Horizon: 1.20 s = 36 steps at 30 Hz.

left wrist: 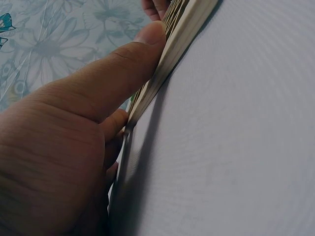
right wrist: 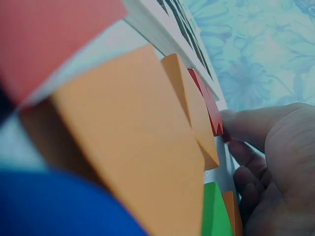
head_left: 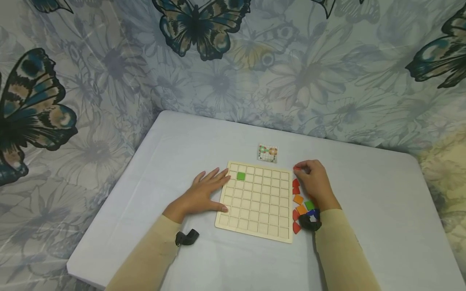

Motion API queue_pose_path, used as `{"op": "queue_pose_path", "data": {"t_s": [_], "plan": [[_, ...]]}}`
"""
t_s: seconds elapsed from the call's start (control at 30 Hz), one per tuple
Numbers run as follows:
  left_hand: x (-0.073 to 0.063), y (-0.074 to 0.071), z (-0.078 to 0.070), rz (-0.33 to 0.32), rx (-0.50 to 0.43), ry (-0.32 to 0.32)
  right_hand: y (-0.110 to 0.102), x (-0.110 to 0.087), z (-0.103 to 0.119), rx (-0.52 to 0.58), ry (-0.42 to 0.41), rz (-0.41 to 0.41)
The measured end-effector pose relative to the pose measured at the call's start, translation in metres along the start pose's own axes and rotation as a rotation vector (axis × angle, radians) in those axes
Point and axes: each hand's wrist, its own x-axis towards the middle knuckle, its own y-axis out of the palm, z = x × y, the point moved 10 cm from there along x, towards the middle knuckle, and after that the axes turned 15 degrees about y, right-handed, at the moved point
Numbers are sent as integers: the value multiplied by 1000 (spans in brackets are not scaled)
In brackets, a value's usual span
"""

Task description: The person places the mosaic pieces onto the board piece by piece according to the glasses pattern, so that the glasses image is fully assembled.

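A pale wooden grid board (head_left: 252,198) lies on the white table, with one green square tile (head_left: 241,176) in a cell near its upper left corner. My left hand (head_left: 202,195) rests on the board's left edge, fingers spread and thumb on the rim; in the left wrist view the thumb (left wrist: 118,69) presses along that edge. By the board's upper right corner, my right hand (head_left: 316,184) pinches a small red piece (head_left: 297,168) between thumb and fingers. Below that hand lie loose red pieces (head_left: 296,190), orange pieces (head_left: 298,199), a green piece (head_left: 309,205) and blue ones (head_left: 313,212).
A small card (head_left: 267,153) with a coloured grid pattern lies just beyond the board's far edge. White cloth (head_left: 386,210) covers the table, and a butterfly-and-flower curtain (head_left: 225,85) hangs behind it. A dark wrist camera (head_left: 310,222) hangs close over the loose pieces.
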Motion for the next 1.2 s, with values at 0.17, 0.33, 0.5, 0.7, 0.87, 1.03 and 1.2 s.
{"op": "queue_pose_path", "data": {"t_s": [0.17, 0.33, 0.5, 0.7, 0.87, 1.03, 1.2], "plan": [[1, 0, 1, 3, -4, -4, -1, 0, -1, 18, 34, 10], [2, 0, 1, 5, -7, -5, -1, -1, -3, 21, 49, 24], [2, 1, 2, 6, 1, -7, -2, -1, -6, 31, 66, 24], [1, 2, 2, 4, -1, -9, -13, -2, -6, 120, 70, 12], [1, 1, 1, 2, 5, -8, -24, -7, 6, 192, 59, 23], [0, 1, 1, 2, -2, -6, -30, -15, 26, 256, 47, 70], [1, 1, 1, 6, -1, -6, -30, -17, 43, 304, 14, 121]]}}
